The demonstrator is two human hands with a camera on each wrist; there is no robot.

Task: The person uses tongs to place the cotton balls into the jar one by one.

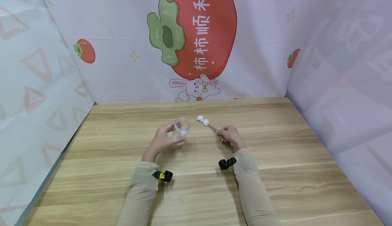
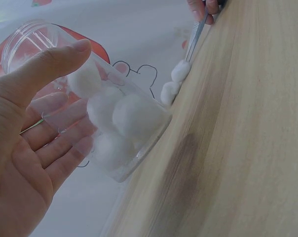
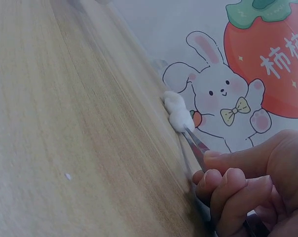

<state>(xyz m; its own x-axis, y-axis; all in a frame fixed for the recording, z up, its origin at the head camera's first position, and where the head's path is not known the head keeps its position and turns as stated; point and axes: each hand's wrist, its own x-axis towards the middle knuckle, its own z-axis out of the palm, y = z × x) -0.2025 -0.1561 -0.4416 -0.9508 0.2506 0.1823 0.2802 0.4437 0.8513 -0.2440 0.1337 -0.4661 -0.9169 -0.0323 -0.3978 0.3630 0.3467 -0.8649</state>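
A clear, open-topped jar [image 1: 182, 129] is gripped by my left hand [image 1: 161, 139], thumb on one side and fingers on the other. Several white cotton balls [image 2: 138, 117] lie inside it, mostly toward its base. My right hand [image 1: 230, 135] pinches metal tweezers [image 1: 213, 128] between thumb and fingers. Their tips touch the nearer of two cotton balls [image 1: 206, 122] on the table; whether they squeeze it I cannot tell. The other cotton ball [image 1: 200, 118] sits against it, a little farther left. Both lie to the right of the jar.
The wooden table [image 1: 196, 192] runs back to a white printed cloth [image 1: 122, 73] with a large red persimmon and a rabbit. Hanging cloths also border the left and right sides. A small white speck [image 3: 67, 176] lies on the wood in the right wrist view.
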